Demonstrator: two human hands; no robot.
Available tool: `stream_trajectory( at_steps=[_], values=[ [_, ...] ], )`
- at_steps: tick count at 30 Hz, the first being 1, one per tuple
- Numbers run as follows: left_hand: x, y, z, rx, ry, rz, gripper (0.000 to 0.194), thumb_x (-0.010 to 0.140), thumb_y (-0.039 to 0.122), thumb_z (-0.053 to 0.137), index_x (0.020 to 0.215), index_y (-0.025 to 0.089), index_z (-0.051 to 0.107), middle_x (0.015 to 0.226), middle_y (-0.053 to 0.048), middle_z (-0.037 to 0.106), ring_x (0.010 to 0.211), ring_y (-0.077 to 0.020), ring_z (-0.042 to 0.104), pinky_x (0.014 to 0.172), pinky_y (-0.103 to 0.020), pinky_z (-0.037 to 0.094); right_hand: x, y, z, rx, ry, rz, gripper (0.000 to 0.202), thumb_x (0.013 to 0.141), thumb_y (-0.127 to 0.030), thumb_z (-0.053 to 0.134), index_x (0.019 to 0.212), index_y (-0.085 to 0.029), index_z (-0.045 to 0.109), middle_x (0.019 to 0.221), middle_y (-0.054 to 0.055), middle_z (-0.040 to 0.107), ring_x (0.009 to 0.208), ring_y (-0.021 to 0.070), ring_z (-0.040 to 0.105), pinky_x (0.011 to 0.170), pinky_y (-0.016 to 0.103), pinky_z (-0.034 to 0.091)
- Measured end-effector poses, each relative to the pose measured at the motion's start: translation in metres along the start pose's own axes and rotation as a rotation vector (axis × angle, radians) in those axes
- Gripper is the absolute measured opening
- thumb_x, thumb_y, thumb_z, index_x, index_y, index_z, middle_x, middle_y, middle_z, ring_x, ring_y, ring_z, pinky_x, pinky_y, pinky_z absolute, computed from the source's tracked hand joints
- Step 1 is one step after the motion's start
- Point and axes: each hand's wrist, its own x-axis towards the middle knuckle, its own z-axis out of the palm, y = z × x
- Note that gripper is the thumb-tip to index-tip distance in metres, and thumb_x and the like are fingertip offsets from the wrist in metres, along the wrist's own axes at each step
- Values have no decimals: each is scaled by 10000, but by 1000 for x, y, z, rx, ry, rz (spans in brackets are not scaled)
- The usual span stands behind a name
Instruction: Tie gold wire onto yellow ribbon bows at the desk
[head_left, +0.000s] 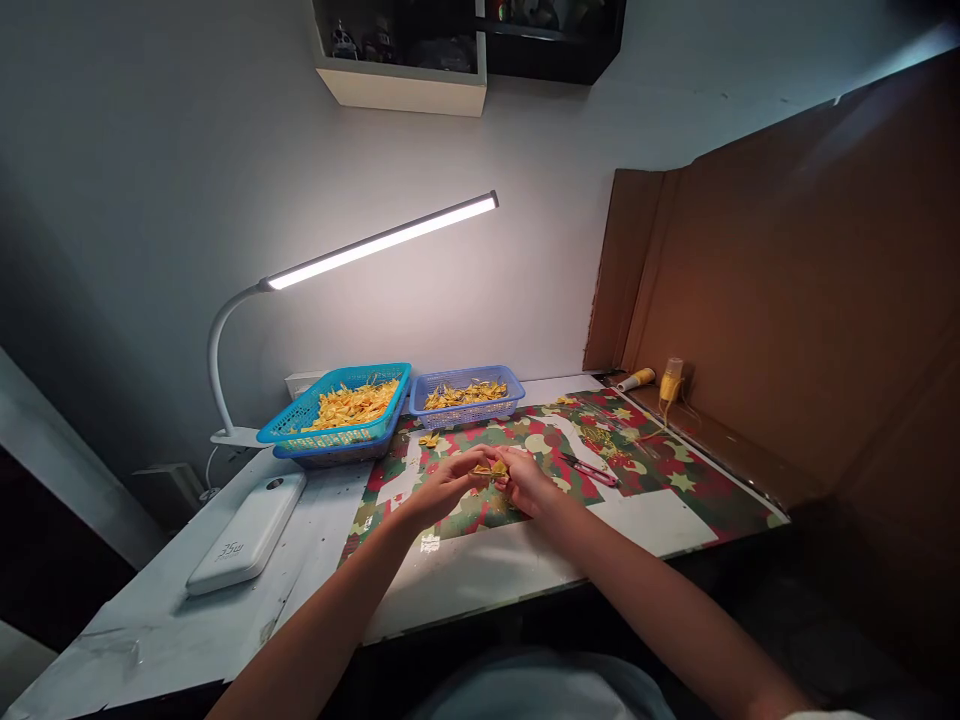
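Over the patterned mat [681, 482], my left hand [448, 486] and my right hand [527, 482] meet, fingers closed on one small yellow ribbon-like piece [491, 470] between them. Another yellow piece [430, 440] lies on the mat beyond my left hand. Pink-handled snips [591, 470] rest to the right of my right hand. Behind the hands, a purple-blue basket [466, 412] contains many yellow pieces with thin stems. A turquoise basket [334, 438] to its left is heaped with paler yellow pieces and sits on a darker blue one.
A white power bank [247, 533] lies at the left beneath a lit desk lamp [382, 240]. Two yellow thread spools [671, 381] [637, 380] are by the cardboard wall [787, 290] at right. Shelves [409, 88] hang above.
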Motion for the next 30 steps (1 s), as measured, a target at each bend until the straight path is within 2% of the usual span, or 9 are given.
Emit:
stream_trajectory(
  at_steps=[2, 5, 8, 10, 14, 18, 22, 25, 30],
  values=[
    [-2, 4, 0, 99, 31, 48, 186, 825, 297, 507, 708, 157, 544, 1026, -72, 524, 827, -156, 488, 665, -249, 410, 0, 1, 0, 30, -35, 12, 176, 700, -241, 633, 653, -178, 475, 478, -81, 391, 384, 36, 284, 404, 195, 199],
    [-7, 11, -2, 471, 130, 210, 214, 859, 290, 486, 699, 174, 566, 1004, -81, 535, 846, -170, 490, 734, -288, 416, -5, -4, -5, 97, -28, -28, 199, 685, -287, 670, 695, -178, 504, 452, -97, 345, 383, 37, 264, 404, 190, 208],
    [-11, 16, -4, 871, 209, 413, 153, 856, 235, 506, 755, 219, 619, 942, -66, 573, 816, -177, 492, 763, -323, 392, -19, -15, -14, 154, -28, -166, 219, 676, -318, 696, 734, -185, 531, 447, -103, 302, 397, 46, 269, 412, 193, 232],
    [-13, 18, -3, 991, 233, 516, 136, 842, 201, 527, 775, 248, 636, 869, -50, 594, 765, -171, 497, 737, -319, 381, -32, -24, -19, 169, -40, -276, 227, 678, -333, 705, 742, -191, 540, 465, -100, 284, 412, 49, 278, 425, 196, 246],
    [-14, 17, 0, 935, 262, 566, 176, 825, 148, 544, 757, 277, 641, 737, -16, 590, 686, -148, 500, 712, -301, 379, -60, -41, -21, 76, -80, -442, 211, 721, -369, 678, 704, -197, 556, 495, -80, 289, 455, 63, 302, 449, 210, 249],
    [-16, 12, 5, 937, 244, 532, 161, 822, 171, 555, 752, 287, 641, 685, -1, 585, 622, -141, 482, 675, -307, 384, -84, -55, -17, -226, -127, -478, 198, 713, -368, 689, 686, -197, 594, 532, -53, 378, 504, 78, 325, 475, 222, 265],
    [-17, 4, 11, 913, 224, 572, 154, 811, 171, 566, 735, 285, 635, 655, 10, 571, 592, -134, 472, 655, -310, 380, -96, -66, -14, -563, -265, -375, 165, 725, -341, 687, 760, -182, 667, 641, -21, 508, 575, 90, 399, 510, 220, 295],
    [-17, 3, 15, 893, 189, 568, 154, 806, 174, 570, 702, 275, 622, 633, 16, 553, 589, -130, 480, 657, -307, 389, -97, -68, -14, -662, -375, -248, 211, 756, -373, 653, 738, -163, 673, 623, -18, 523, 565, 87, 408, 506, 217, 293],
    [-17, 5, 18, 943, 159, 508, 141, 814, 224, 552, 689, 263, 605, 602, 13, 538, 575, -136, 489, 637, -311, 430, -94, -65, -16, -698, -366, -175, 287, 744, -402, 661, 611, -154, 607, 529, -41, 445, 498, 67, 339, 464, 218, 220]
  ],
)
